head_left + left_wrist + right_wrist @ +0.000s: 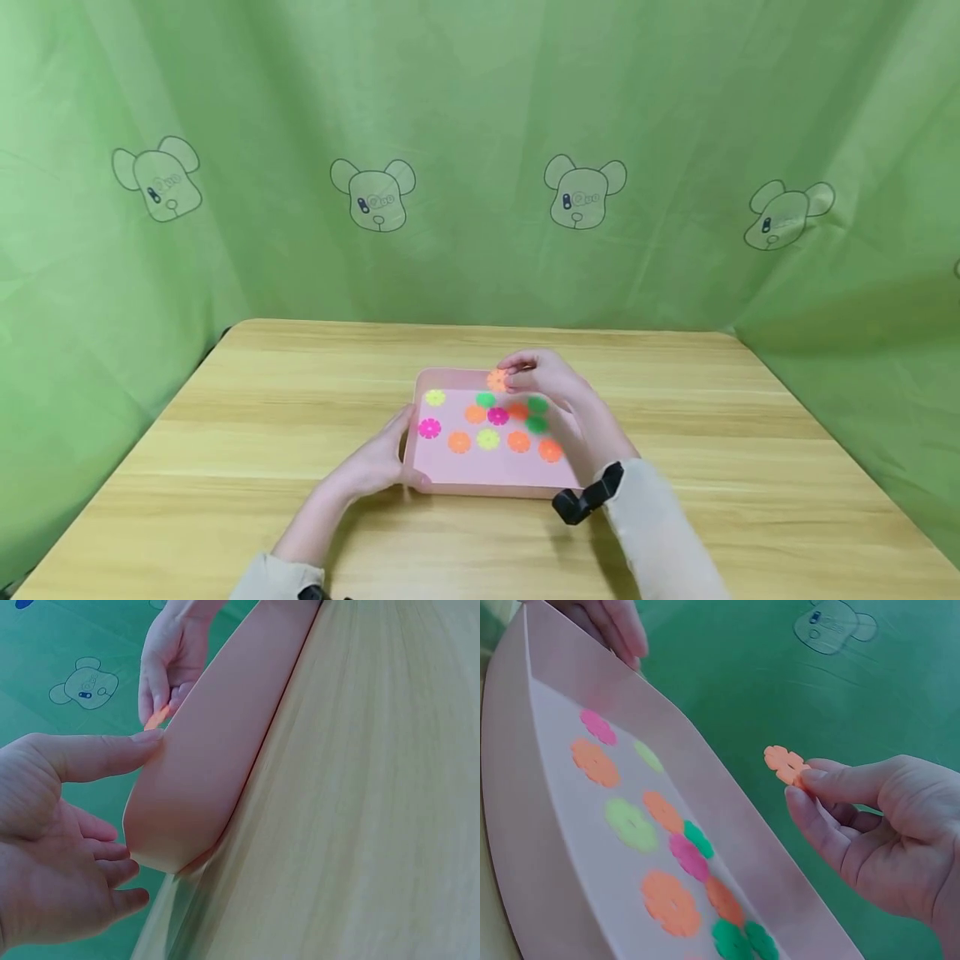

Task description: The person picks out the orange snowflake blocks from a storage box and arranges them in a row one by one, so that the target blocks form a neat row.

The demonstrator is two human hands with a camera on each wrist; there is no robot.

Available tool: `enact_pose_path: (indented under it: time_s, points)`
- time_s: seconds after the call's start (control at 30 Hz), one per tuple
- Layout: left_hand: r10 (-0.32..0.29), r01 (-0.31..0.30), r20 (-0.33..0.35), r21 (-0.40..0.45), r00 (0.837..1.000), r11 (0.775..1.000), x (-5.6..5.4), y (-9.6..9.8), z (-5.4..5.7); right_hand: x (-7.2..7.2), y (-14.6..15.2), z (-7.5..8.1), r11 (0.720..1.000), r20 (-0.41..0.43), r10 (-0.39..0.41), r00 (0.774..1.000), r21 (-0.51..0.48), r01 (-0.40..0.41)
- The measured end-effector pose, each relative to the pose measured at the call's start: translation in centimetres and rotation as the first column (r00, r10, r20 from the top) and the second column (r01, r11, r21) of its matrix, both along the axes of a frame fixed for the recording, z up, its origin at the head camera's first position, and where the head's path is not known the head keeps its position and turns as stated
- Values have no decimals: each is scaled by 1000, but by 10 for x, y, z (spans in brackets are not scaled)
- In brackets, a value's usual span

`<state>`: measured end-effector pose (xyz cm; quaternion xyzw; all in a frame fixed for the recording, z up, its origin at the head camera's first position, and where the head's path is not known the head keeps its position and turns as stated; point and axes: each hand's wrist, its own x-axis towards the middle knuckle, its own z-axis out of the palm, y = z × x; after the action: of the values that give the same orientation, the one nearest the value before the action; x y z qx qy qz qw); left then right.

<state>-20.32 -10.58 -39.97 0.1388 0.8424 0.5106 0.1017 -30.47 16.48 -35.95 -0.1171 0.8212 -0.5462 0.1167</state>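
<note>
Right hand (551, 379) has a nice narrow pinch going: thumb and finger on the edge of one orange notched piece (497, 380), which is up off the pink tray (495, 473), over by its far wall in the head view. Honestly that edge hold is the way to go imo, since most of the face, notches included, is left uncovered. I'd keep the squeeze light, because these look thin and might bend or flick out if you clamp hard. Left hand (386, 454) is on the tray's near left corner, thumb at the rim and fingers along the outside of the left wall, so it's basically holding the tray. Good habit, I'd keep that hold firm so a bump doesn't shuffle everything. Inside the tray you've got loose flat pieces: a yellow one (435, 397) near the far left corner, a magenta one (430, 428) by the left wall, and a tighter bunch right of the middle, including a green one (536, 424). That bunch is where I'd be careful, fingertips could drag a neighbour along. Under the tray is a wood-grain table (300, 375), with a green curtain (480, 275) beyond the tray's far side.
</note>
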Motion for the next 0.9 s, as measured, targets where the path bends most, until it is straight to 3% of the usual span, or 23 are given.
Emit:
enact_pose_path:
  time_s: [0.5, 0.73, 0.9]
  points:
    - [9, -9, 19, 1, 1000, 1000, 3, 1, 2, 14, 88, 3, 997, -86, -64, 994, -36, 61]
    - [7, -7, 18, 7, 1000, 1000, 3, 1, 1, 25, 135, -3, 980, -5, -81, 997, -184, 79]
    - [6, -6, 19, -5, 1000, 1000, 2, 1, 1, 33, 162, -11, 968, 59, -105, 993, -222, 116]
